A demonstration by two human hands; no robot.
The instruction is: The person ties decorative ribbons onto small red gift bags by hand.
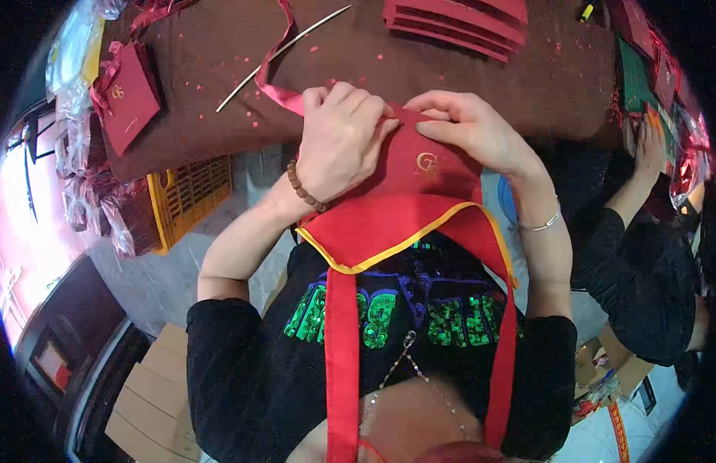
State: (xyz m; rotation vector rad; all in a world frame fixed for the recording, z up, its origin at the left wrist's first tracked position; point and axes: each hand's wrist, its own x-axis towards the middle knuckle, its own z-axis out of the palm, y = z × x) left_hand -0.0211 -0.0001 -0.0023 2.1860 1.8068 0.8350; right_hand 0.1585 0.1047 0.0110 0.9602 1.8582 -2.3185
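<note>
A dark red paper gift bag [404,166] with a gold logo leans between my body and the table edge. My left hand [344,139], with a beaded bracelet on the wrist, has its fingers curled and pinched together at the bag's top left. A pink-red ribbon [277,91] runs from the far table edge into this hand. At the bag's top right, my right hand [473,133] pinches the edge between thumb and bent fingers; a silver bangle circles that wrist. Parts of the bag's top are hidden behind my fingers.
The brown-covered table [196,77] carries a thin pale stick [242,89], red scraps, a stack of red bags [457,27] and a finished-looking bag with a bow [130,96]. A yellow crate [192,201] stands below left. Another person's hand [649,143] is at right.
</note>
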